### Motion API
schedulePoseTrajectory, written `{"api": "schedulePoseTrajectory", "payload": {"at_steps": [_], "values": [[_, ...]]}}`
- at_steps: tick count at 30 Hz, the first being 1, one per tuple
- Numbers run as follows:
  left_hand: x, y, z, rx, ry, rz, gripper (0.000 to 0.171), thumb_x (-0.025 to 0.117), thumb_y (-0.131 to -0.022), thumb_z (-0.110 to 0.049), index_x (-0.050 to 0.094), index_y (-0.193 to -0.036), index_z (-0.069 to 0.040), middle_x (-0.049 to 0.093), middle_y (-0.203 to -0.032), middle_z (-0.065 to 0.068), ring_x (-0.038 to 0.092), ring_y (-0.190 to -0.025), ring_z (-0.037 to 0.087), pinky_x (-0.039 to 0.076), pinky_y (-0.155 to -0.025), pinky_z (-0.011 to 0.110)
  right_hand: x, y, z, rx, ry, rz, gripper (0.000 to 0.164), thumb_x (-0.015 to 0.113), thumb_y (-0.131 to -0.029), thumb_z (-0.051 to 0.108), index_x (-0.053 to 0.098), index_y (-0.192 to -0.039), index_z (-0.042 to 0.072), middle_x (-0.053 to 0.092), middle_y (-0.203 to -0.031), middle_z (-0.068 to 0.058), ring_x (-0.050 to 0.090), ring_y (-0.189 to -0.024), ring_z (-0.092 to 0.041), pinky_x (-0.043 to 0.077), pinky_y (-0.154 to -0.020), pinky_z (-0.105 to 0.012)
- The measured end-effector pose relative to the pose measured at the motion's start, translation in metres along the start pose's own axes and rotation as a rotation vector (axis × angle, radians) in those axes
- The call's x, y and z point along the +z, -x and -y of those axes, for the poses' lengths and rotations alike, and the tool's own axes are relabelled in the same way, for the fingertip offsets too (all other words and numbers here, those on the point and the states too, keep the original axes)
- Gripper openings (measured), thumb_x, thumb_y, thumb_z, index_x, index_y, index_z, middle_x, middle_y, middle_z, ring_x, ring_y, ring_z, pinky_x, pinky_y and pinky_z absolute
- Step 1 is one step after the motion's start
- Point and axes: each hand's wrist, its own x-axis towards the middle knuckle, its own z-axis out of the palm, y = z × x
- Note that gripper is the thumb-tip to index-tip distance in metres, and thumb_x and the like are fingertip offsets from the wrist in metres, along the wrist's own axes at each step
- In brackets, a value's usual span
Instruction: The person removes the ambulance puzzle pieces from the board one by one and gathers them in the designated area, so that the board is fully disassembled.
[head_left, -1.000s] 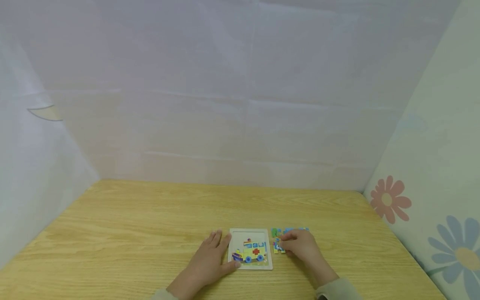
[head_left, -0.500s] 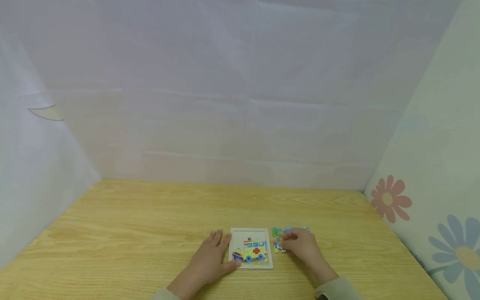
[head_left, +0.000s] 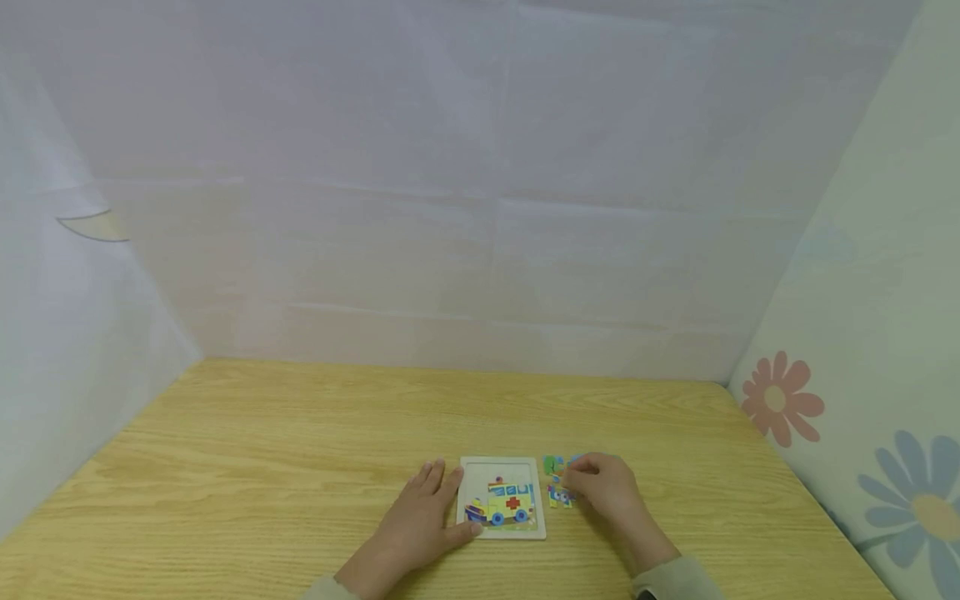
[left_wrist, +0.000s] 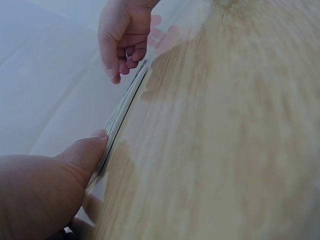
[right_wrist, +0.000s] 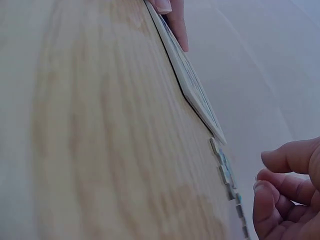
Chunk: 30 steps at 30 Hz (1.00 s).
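A square puzzle tray (head_left: 540,500) with a pale rim lies on the table, its lower part filled with a yellow ambulance picture (head_left: 510,502). My left hand (head_left: 416,521) rests at the tray's left side, fingers straight and the thumb on the near left corner. In the left wrist view that thumb (left_wrist: 85,152) presses the tray's edge. Right of the tray, my right hand (head_left: 607,487) hovers over loose puzzle pieces (head_left: 559,497). In the right wrist view its thumb and index finger are apart, with no piece visible between them. The hand hides some pieces in the head view.
A green-and-blue puzzle piece (head_left: 552,464) lies near the tray's far right corner. The wooden table (head_left: 300,450) meets a pale cloth backdrop (head_left: 465,250) behind. A side panel with printed flowers (head_left: 780,400) stands at the right.
My right hand has lifted and shifted slightly away from me, uncovering more of the near puzzle piece and covering those at the far right. My left hand and the tray stay in place.
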Motion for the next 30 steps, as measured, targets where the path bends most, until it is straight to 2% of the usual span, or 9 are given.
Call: {"api": "schedulePoseTrajectory", "payload": {"at_steps": [4,9,19,25,30], "values": [[0.000,0.000,0.000,-0.001,-0.001,0.004,0.085,0.055,-0.083,-0.060,0.036,-0.141,-0.001,0.025,-0.146,0.030,0.021,-0.135,0.046,0.021,-0.109,0.056,-0.002,0.000,0.008,0.008,-0.069,-0.002,0.014,0.063,-0.084,0.013,0.066,-0.091,0.001,0.062,-0.073,-0.006,0.055,-0.063,-0.016,0.049,-0.057,-0.027],[0.000,0.000,0.000,-0.004,-0.005,0.006,0.085,0.055,-0.082,-0.060,0.036,-0.141,-0.002,0.025,-0.146,0.030,0.021,-0.135,0.045,0.020,-0.110,0.056,-0.003,0.002,0.018,-0.002,-0.078,-0.017,0.017,0.063,-0.086,0.014,0.067,-0.096,0.001,0.061,-0.072,-0.006,0.053,-0.063,-0.015,0.047,-0.058,-0.026],[0.001,0.001,0.000,-0.008,-0.009,0.013,0.087,0.053,-0.081,-0.063,0.035,-0.142,-0.003,0.025,-0.146,0.028,0.021,-0.136,0.045,0.020,-0.110,0.055,0.005,0.005,0.030,-0.068,-0.203,-0.005,0.020,0.064,-0.086,0.013,0.066,-0.100,0.000,0.066,-0.088,-0.004,0.061,-0.077,-0.018,0.054,-0.069,-0.033],[0.001,0.001,0.000,-0.012,-0.006,0.016,0.088,0.052,-0.081,-0.064,0.035,-0.142,-0.003,0.024,-0.147,0.028,0.021,-0.136,0.045,0.020,-0.110,0.055,0.011,0.003,0.034,-0.123,-0.211,0.038,0.020,0.066,-0.084,0.012,0.065,-0.101,0.000,0.066,-0.090,-0.004,0.060,-0.080,-0.017,0.055,-0.067,-0.030],[0.001,0.000,0.000,-0.014,-0.012,0.010,0.088,0.052,-0.081,-0.065,0.036,-0.142,-0.003,0.026,-0.146,0.028,0.022,-0.136,0.045,0.021,-0.109,0.055,0.016,0.004,0.038,-0.170,-0.170,0.138,0.029,0.069,-0.083,0.016,0.063,-0.106,0.000,0.062,-0.089,-0.005,0.057,-0.079,-0.015,0.053,-0.067,-0.028]]}}
